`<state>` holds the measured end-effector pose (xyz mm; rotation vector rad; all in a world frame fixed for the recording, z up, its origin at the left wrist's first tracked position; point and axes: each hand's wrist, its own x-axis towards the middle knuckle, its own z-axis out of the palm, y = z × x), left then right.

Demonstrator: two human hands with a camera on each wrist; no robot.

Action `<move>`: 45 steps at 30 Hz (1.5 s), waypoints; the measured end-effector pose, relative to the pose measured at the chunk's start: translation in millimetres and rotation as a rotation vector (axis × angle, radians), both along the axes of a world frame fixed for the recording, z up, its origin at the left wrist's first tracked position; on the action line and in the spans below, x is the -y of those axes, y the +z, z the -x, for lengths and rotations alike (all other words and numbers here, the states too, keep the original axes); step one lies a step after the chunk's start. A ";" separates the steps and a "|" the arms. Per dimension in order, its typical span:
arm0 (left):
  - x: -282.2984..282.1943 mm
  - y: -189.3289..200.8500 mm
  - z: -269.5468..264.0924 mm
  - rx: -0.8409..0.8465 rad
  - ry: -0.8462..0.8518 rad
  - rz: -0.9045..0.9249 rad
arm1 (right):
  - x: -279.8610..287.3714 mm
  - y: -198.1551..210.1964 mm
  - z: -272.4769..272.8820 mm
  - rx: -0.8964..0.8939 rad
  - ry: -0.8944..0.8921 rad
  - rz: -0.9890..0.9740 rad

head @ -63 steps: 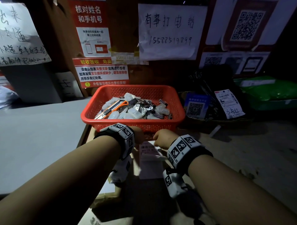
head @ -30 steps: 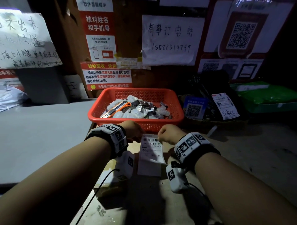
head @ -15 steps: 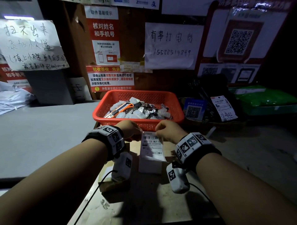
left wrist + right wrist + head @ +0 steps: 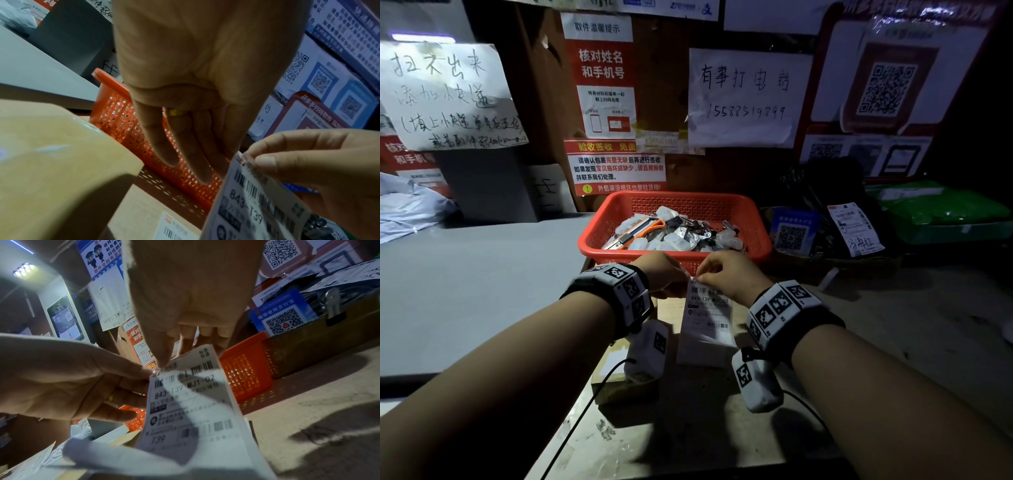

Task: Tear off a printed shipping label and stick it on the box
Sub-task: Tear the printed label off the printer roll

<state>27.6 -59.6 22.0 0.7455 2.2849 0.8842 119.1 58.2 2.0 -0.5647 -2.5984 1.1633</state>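
A white shipping label [image 4: 707, 308] with barcodes and "843-T39" hangs upright in front of the red basket. My left hand [image 4: 685, 279] and right hand [image 4: 700, 274] meet at its top left corner. In the right wrist view my right hand [image 4: 164, 364] pinches that corner with thumb and forefinger, and my left hand [image 4: 151, 373] pinches it from the side. The label's lower end [image 4: 185, 459] curls away loose. A brown cardboard box [image 4: 613, 371] lies under my left wrist; in the left wrist view the box [image 4: 141, 211] carries an older label.
A red mesh basket [image 4: 751, 236] with a box cutter and small plastic items stands just behind my hands. A grey counter [image 4: 465, 274] runs along the left. A blue QR sign [image 4: 791, 233], a black bag [image 4: 825, 185] and a green parcel [image 4: 941, 212] sit at the right.
Both hands have lifted the label up toward the basket. My right hand has slid from the top right edge over to the top left corner, beside my left hand.
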 end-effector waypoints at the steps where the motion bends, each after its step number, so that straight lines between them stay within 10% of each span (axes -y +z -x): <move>1: -0.2 0.3 -0.5 0.001 0.002 -0.002 | -0.3 -0.3 -0.5 -0.001 -0.006 0.022; 45: 2.7 -0.1 -12.1 0.200 0.163 -0.060 | -7.6 -7.0 -11.3 -0.085 0.019 0.078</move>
